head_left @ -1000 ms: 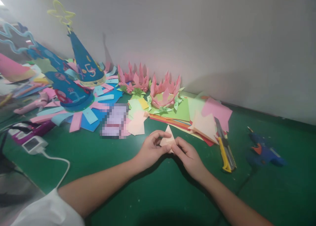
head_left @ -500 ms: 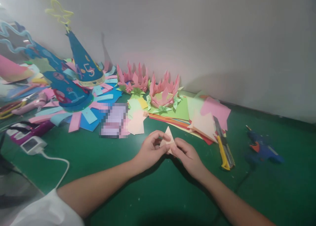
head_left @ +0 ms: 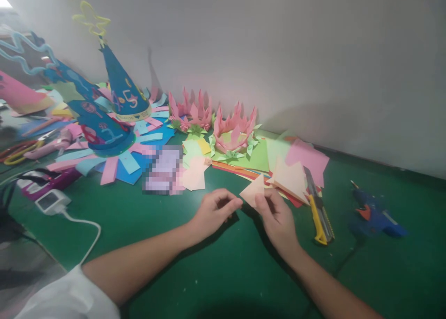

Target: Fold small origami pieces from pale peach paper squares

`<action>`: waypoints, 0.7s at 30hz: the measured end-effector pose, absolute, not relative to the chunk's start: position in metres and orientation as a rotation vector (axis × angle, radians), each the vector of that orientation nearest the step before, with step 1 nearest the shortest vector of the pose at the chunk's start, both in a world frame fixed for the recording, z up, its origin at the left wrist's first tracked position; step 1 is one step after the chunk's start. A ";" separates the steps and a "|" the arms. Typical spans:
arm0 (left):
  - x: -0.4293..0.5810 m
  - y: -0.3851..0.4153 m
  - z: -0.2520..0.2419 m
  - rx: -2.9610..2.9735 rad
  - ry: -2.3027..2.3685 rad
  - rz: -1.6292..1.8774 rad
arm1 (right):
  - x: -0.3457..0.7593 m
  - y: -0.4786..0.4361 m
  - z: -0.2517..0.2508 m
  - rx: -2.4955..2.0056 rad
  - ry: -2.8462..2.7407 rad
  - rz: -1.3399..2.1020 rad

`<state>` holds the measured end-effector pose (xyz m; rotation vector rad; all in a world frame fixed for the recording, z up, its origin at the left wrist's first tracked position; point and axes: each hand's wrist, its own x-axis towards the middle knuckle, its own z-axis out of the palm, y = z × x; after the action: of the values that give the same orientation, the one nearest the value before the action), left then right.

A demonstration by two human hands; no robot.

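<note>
A small pale peach piece of folded paper [head_left: 253, 190], triangular in outline, is pinched between the thumb and fingers of my right hand [head_left: 278, 219]. It is raised above the green table, in front of the paper stack. My left hand [head_left: 216, 211] is just left of it, thumb and fingertips pressed together with no paper showing in them. Its fingertips are close to the paper's left corner but apart from it. Beyond the hands stands a pink paper crown [head_left: 234, 133] with green paper leaves around its base.
Coloured paper sheets [head_left: 256, 156] lie stacked behind my hands. To the right are a yellow box cutter [head_left: 318, 219] and a blue glue gun [head_left: 379, 217]. Blue cone hats [head_left: 121, 87] and a second pink crown [head_left: 191, 107] stand at the back. A white plug [head_left: 52, 202] with its cable lies left.
My hands have separated. My left hand has let go of the folded paper, while my right hand has moved slightly right with it and turned it. The view has shifted a little.
</note>
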<state>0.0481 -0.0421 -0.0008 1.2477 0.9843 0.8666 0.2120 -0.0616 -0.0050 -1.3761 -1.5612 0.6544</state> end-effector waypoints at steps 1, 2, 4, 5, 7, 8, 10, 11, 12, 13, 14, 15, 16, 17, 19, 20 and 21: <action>0.049 -0.043 0.000 1.153 0.907 0.757 | 0.213 -0.062 -0.006 -1.365 -1.578 0.604; 0.050 -0.044 0.002 1.055 0.813 0.696 | 0.213 -0.062 -0.006 -1.338 -1.619 0.557; 0.051 -0.044 0.004 0.856 0.694 0.639 | 0.214 -0.062 -0.006 -1.252 -1.738 0.488; 0.051 -0.044 0.004 0.767 0.666 0.622 | 0.214 -0.061 -0.006 -1.207 -1.794 0.471; 0.050 -0.042 0.005 0.664 0.665 0.625 | 0.214 -0.060 -0.005 -1.143 -1.874 0.482; 0.048 -0.040 0.005 0.645 0.678 0.638 | 0.213 -0.060 -0.004 -1.130 -1.898 0.506; 0.045 -0.037 0.004 0.655 0.713 0.673 | 0.213 -0.060 -0.004 -1.115 -1.941 0.574; 0.043 -0.036 0.003 0.664 0.718 0.685 | 0.213 -0.060 -0.004 -1.106 -1.953 0.606; 0.042 -0.034 0.002 0.669 0.713 0.691 | 0.212 -0.060 -0.005 -1.103 -1.948 0.629; 0.041 -0.033 0.002 0.672 0.707 0.693 | 0.212 -0.060 -0.006 -1.110 -1.924 0.640; 0.040 -0.032 0.002 0.670 0.708 0.698 | 0.212 -0.060 -0.007 -1.125 -1.884 0.643; 0.040 -0.032 0.001 0.668 0.714 0.704 | 0.211 -0.060 -0.008 -1.144 -1.839 0.641; 0.040 -0.031 0.001 0.666 0.724 0.714 | 0.211 -0.060 -0.008 -1.166 -1.797 0.635; 0.040 -0.031 0.001 0.664 0.735 0.727 | 0.211 -0.060 -0.009 -1.186 -1.766 0.628; 0.040 -0.030 0.001 0.670 0.744 0.753 | 0.211 -0.059 -0.009 -1.212 -1.744 0.612; 0.039 -0.030 0.001 0.681 0.739 0.761 | 0.212 -0.059 -0.008 -1.219 -1.742 0.603; 0.039 -0.030 0.001 0.693 0.736 0.763 | 0.212 -0.059 -0.008 -1.226 -1.742 0.592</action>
<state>0.0391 -0.0297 0.0011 0.6934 0.7362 0.7631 0.2119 -0.0591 -0.0076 -1.2256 -1.7421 0.5925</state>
